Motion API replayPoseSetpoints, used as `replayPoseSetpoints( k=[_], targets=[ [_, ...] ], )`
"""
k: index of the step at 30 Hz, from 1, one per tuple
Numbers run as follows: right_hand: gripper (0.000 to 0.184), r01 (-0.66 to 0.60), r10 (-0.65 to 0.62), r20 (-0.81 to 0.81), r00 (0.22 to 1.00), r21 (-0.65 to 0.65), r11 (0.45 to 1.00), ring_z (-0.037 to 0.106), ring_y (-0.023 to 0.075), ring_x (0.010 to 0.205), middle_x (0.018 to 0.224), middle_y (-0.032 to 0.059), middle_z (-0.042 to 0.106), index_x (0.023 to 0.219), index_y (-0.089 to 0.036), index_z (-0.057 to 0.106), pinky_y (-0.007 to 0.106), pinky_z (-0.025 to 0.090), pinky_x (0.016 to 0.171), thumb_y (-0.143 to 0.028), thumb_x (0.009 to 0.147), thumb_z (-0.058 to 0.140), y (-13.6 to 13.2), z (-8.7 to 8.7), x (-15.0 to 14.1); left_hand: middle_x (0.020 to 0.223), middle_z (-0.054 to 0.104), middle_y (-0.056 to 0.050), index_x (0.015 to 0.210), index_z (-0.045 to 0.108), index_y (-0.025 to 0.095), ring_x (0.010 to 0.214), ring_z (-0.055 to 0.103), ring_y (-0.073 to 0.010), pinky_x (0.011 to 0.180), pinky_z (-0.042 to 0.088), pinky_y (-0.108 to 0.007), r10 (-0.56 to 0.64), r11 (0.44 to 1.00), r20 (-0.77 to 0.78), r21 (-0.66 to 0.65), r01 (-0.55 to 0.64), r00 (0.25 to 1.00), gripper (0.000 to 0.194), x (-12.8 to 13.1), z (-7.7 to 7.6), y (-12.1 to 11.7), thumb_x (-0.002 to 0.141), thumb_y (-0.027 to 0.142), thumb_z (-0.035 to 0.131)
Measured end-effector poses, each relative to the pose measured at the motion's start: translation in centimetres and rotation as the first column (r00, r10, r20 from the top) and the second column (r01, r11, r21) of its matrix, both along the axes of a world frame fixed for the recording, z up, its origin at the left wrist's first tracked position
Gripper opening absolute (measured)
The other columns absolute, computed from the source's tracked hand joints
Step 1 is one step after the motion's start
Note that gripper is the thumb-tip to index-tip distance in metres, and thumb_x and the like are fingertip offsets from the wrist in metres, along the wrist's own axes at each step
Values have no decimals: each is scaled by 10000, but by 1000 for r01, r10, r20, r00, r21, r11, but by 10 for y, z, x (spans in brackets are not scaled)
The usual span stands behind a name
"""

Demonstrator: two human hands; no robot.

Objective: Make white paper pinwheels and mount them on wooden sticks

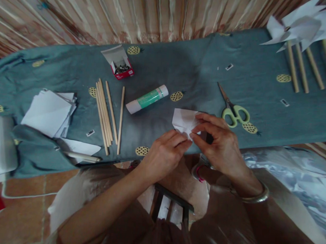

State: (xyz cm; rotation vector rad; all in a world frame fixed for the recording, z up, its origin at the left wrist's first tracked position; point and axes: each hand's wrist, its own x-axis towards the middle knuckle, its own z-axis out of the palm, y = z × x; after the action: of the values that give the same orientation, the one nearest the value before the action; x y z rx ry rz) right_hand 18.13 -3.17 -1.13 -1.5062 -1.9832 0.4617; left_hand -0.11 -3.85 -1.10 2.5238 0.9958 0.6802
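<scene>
A small white piece of paper [185, 117], creased or folded, is between my two hands near the table's front edge. My left hand [165, 153] is closed, its thumb and fingers pinching the paper's lower left side. With bent fingers, my right hand [216, 139] grips the paper's right side, thumb and index finger meeting near its middle. Green-handled scissors [233, 110] lie just beyond my right hand, blades pointing away. Up and to the left of the paper rests a white and green glue stick [147, 99].
Several wooden sticks [104, 115] lie left of the glue stick, beside stacked white paper sheets [49, 110]. An opened red box [124, 73] holds small metal pieces. Paper pinwheels [296, 29] on sticks lie at far right. A white device [0, 146] stands at far left.
</scene>
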Motion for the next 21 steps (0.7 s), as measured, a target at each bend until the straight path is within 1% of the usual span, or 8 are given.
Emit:
replayPoseSetpoints(
  k=[6,10,14,18,21],
  targets=[
    [55,3,-3,-6,1000,4,1000,627,324,1091,1166,89,673,835,-269,653,539,525,931,-214,840,654,-1,0,0,924,670,-71,1021,649,107,887,603,-174,795,571,-316,-5,1000,-1,-12,5,1000,180,0,0,0,945,126,487],
    [58,-7,7,-5,1000,0,1000,617,333,1106,1189,93,665,869,-265,668,541,508,952,-218,840,652,-2,0,0,919,670,-77,1017,651,94,887,608,-179,789,572,-312,-7,1000,5,-8,7,1000,180,0,0,0,942,127,491],
    [116,-31,31,-12,999,13,999,596,321,1130,1214,88,646,931,-269,684,527,501,956,-210,866,608,-4,1,-1,921,672,-77,1007,655,99,887,612,-181,781,576,-313,-9,1000,12,-8,9,1000,179,0,-1,1,942,129,490],
    [159,-52,53,-16,998,29,998,581,314,1126,1248,73,622,960,-281,699,539,497,942,-233,896,562,-6,1,-1,933,675,-76,1003,657,101,899,612,-183,790,576,-313,-13,1000,8,-13,13,1000,176,-1,-1,2,940,128,495],
    [193,-69,69,-4,998,31,997,554,314,1164,1275,63,606,1002,-294,700,547,481,965,-242,911,537,-7,0,-1,928,674,-74,992,661,98,902,612,-184,800,574,-308,-9,1000,12,-11,9,1000,171,-1,-1,2,936,124,502]
  ],
)
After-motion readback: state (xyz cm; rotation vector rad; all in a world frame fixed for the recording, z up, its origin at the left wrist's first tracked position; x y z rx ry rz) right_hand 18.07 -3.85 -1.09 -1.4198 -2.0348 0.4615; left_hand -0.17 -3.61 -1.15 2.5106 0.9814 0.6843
